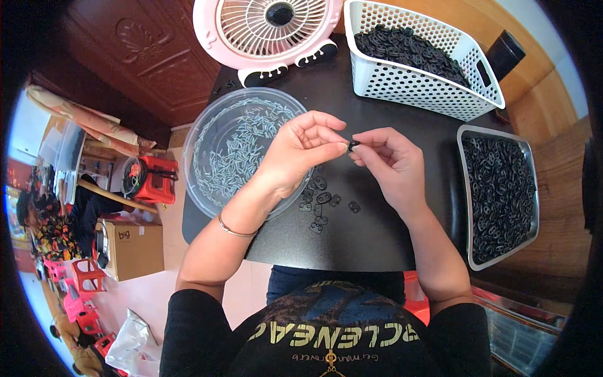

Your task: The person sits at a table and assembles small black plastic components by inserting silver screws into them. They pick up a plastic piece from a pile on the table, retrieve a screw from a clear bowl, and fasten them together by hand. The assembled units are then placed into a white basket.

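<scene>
Head view: both hands meet above the black table (377, 245), approx. at its centre. Left hand (300, 154) has thumb & forefinger pinched shut on one side of a small black clip (353, 145); other fingers curl loosely above, palm half open. Right hand (391, 160) pinches the same clip from the other side w/ thumb & forefinger tips, remaining fingers folded under. So the clip sits between the two pinches, off the table, just in front of the clear bowl (207, 188).

Handling, by my judgement: the clip is tiny, very light, prob. hard plastic, stiff not soft, smooth enough to slip. Best hold is at its outer edges w/ fingertip pads, as now; a firm but light pinch, since a squeeze could flick it away. Can't tell if anything is fitted inside it, too small.

Things around: the clear bowl holds many short pale pins (242, 154), thin & light, likely need picking up one at a time by the shaft. A few loose black clips (319, 204) lie on the table below the left wrist. White basket (389, 81) at top right is full of black pieces; metal tray (468, 207) at right also heaped w/ them. Pink fan (267, 28) stands behind the bowl. Silver bangle (235, 231) on left wrist.
</scene>
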Demonstrator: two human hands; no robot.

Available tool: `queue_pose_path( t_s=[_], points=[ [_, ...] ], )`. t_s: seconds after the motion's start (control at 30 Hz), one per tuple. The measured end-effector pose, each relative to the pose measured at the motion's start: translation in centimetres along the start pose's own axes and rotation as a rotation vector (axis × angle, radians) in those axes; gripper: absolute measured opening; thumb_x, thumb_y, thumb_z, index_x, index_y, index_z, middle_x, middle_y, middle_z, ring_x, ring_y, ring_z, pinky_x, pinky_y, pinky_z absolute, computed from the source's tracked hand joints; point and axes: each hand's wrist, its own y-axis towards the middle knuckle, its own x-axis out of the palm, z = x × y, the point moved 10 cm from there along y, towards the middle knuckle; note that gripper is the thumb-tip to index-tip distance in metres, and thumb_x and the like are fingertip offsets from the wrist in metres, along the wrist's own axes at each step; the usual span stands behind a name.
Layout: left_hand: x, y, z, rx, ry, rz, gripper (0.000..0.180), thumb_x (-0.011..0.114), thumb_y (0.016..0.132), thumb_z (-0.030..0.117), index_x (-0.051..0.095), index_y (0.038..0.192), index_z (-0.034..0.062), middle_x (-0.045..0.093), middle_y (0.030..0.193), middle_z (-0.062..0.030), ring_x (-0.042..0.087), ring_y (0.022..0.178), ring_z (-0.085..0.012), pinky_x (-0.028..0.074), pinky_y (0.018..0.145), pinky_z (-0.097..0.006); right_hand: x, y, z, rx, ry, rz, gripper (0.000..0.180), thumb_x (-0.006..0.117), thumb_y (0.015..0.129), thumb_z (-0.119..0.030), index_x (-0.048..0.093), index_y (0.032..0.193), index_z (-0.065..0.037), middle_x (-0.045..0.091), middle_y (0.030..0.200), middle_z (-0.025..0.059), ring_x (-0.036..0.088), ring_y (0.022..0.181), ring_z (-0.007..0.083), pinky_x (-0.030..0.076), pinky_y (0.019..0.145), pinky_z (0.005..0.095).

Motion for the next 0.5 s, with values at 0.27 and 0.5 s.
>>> queue_pose_path(
  t_s=[0.27,0.5],
  points=[
    [0.4,-0.3,0.9,0.096,0.144,0.038,0.032,0.061,0.074,-0.007,0.051,0.103,0.0,0.062,0.079,-0.0044,0.059,0.072,-0.0083,0.047,0.068,-0.019,0.1,0.0,0.5,0.065,-0.007,0.0,0.01,0.057,0.079,0.002,0.059,0.089,0.002,0.063,0.08,0.0074,0.062,0.072,0.0107,0.051,0.065,0.0208],
    [0.5,-0.2,1.1,0.064,0.157,0.074,0.027,0.061,0.077,0.0,0.051,0.102,-0.0003,0.061,0.077,-0.0033,0.058,0.074,-0.0074,0.046,0.068,-0.018,-0.4,0.3,0.4,0.056,0.082,0.005,0.01,0.057,0.08,0.001,0.059,0.09,0.001,0.061,0.079,0.0056,0.06,0.072,0.0092,0.05,0.065,0.0203]
  ],
)
